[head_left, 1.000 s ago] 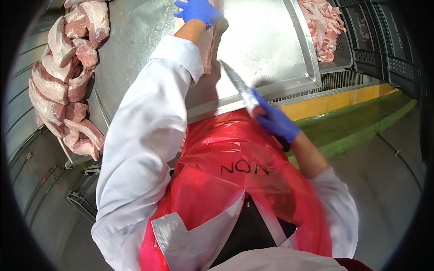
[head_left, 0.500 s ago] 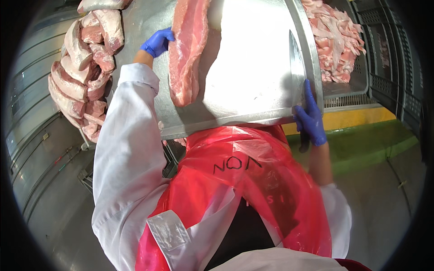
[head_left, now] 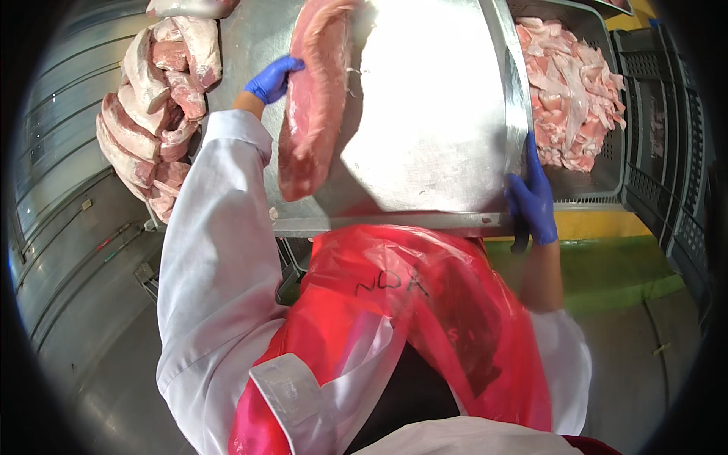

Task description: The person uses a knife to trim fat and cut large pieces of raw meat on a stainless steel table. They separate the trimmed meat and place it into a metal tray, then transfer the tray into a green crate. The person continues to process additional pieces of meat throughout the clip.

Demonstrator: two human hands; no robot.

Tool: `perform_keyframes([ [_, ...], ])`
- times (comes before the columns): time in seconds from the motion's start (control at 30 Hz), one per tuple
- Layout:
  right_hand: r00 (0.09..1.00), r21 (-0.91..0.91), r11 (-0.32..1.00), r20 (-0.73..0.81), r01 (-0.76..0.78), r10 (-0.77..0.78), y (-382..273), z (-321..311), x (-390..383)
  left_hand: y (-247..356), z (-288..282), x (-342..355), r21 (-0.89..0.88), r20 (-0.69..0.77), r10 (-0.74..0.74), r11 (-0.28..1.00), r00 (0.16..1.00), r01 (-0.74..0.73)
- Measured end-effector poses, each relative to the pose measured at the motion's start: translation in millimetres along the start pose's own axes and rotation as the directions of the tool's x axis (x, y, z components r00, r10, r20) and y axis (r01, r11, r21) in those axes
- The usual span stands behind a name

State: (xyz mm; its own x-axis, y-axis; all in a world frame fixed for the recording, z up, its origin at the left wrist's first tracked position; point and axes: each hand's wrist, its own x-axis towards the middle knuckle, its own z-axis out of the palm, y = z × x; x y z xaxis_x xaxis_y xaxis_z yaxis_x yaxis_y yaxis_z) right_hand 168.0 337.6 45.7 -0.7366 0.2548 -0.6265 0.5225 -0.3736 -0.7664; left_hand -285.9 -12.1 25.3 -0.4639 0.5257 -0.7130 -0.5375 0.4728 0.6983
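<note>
A long slab of raw pork (head_left: 322, 106) lies on the metal work tray (head_left: 379, 222), its length running away from me. My left hand (head_left: 274, 80), in a blue glove, grips the slab's left edge, with fingers and thumb at the meat. In my right hand (head_left: 533, 199), also blue-gloved, is a knife (head_left: 520, 238), held at the tray's near right corner. Its dark handle shows below the fingers, and the index finger is stretched forward along it. The blade points away beside the tray's right rim and is hard to make out against the bright metal.
Several thick pork pieces (head_left: 144, 114) are heaped left of the tray. To the right, a grey crate (head_left: 580, 186) holds pale trimmings (head_left: 569, 91). Dark perforated crates (head_left: 660, 129) stand farther right. My red plastic apron (head_left: 425, 303) meets the tray's near edge.
The slab has been rolled and shifted slightly nearer, with its paler, rounded side showing more. The knife has turned nearly edge-on by the right rim. The whole view has shifted a little.
</note>
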Motion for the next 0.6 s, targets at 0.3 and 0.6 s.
perform_keyframes([
  [0.3,0.990,-0.333,0.933,0.012,0.134,-0.138,11.2,-15.1,33.9,65.4,38.8,54.2,0.745,-0.174,0.471,0.637,0.865,-0.197],
  [0.6,0.926,-0.222,0.901,0.159,0.371,-0.342,-77.9,128.3,151.4,98.3,21.5,50.6,0.864,-0.233,0.543,0.497,0.807,-0.085],
])
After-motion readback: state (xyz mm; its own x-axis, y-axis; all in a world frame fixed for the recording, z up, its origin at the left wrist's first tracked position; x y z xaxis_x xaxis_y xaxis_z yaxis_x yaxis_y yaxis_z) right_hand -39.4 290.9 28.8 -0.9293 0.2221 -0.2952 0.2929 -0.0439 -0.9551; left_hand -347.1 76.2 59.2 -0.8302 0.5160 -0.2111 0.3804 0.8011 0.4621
